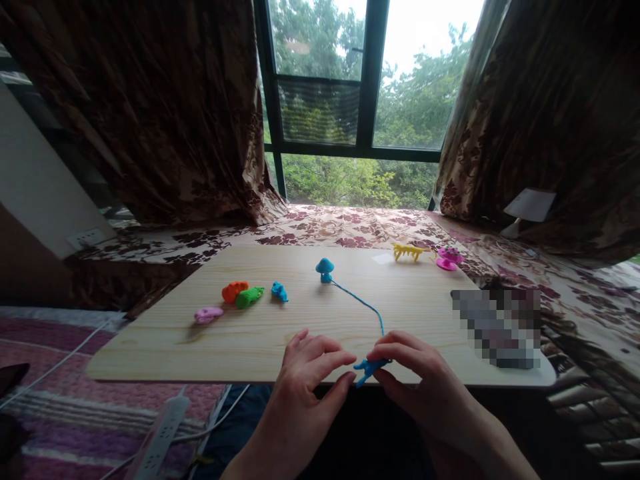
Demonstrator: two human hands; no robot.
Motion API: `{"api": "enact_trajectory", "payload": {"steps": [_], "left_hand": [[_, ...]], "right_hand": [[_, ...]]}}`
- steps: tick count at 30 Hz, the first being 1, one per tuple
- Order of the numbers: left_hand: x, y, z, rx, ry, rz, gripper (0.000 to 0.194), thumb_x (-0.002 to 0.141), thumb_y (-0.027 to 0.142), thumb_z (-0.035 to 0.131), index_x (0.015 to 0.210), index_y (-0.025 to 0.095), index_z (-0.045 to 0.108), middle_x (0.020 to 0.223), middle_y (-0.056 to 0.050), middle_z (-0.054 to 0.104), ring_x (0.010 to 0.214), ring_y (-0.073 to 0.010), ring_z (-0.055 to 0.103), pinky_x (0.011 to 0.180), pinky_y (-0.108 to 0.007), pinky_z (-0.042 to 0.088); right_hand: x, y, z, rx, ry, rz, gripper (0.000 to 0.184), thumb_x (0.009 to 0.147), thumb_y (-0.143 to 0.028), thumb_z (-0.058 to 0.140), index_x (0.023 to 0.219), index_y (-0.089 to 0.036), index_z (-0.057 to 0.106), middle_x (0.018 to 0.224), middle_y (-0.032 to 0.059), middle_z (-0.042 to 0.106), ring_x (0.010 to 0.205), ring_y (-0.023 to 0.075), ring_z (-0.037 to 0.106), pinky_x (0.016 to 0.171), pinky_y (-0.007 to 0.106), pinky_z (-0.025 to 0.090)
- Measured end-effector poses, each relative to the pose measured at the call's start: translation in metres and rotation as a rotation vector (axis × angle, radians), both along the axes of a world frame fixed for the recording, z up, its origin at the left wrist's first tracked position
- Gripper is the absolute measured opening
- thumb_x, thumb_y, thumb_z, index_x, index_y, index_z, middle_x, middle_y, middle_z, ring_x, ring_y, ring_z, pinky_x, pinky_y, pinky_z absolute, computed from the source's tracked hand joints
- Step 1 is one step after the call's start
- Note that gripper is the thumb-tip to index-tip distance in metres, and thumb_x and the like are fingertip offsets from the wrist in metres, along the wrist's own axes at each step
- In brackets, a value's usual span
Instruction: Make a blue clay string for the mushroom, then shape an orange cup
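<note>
My right hand (420,373) pinches a small blue modelling-clay piece (369,369) with thin prongs, just over the near edge of the table. Beside its prongs is my left hand (313,377), thumb and forefinger apart; whether the tips touch the clay, I cannot tell. A thin blue clay strand (369,307) runs from a blue clay mushroom (325,268) standing mid-table down to my right fingers, where its end is hidden. A blue clay lump (279,291) lies left of the mushroom.
Orange (234,291), green (249,297) and pink clay lumps (208,315) lie on the left of the wooden table (165,333). At the back right are a yellow many-legged clay figure (407,251) and a magenta clay piece (449,259). A blurred-out object (497,327) lies right.
</note>
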State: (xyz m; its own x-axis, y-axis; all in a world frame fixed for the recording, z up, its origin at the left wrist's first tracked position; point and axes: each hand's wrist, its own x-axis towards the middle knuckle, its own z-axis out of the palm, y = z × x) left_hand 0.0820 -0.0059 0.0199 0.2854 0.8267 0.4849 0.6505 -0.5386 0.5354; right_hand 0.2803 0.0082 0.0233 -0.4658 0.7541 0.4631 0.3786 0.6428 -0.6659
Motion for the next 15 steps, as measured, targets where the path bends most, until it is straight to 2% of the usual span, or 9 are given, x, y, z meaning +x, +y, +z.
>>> {"api": "enact_trajectory", "payload": {"steps": [9, 15], "left_hand": [[0.0032, -0.0025, -0.0008, 0.144, 0.044, 0.027, 0.013, 0.078, 0.017, 0.054, 0.085, 0.026, 0.061, 0.080, 0.003, 0.061, 0.080, -0.0123, 0.056, 0.104, -0.046, 0.022], [0.0068, -0.0039, -0.0008, 0.144, 0.031, 0.050, 0.010, 0.078, 0.015, 0.053, 0.078, 0.024, 0.058, 0.077, 0.004, 0.060, 0.079, -0.0114, 0.056, 0.104, -0.044, 0.022]], "right_hand": [[-0.0014, -0.0016, 0.0037, -0.019, 0.005, 0.014, 0.023, 0.078, -0.007, 0.052, 0.096, -0.021, 0.059, 0.089, 0.0027, 0.058, 0.081, 0.0139, 0.055, 0.074, 0.028, 0.044], [-0.0023, -0.0027, 0.0030, -0.020, 0.017, 0.013, 0.023, 0.079, -0.007, 0.052, 0.095, -0.020, 0.059, 0.088, 0.0032, 0.058, 0.081, 0.0144, 0.055, 0.073, 0.028, 0.045]]}}
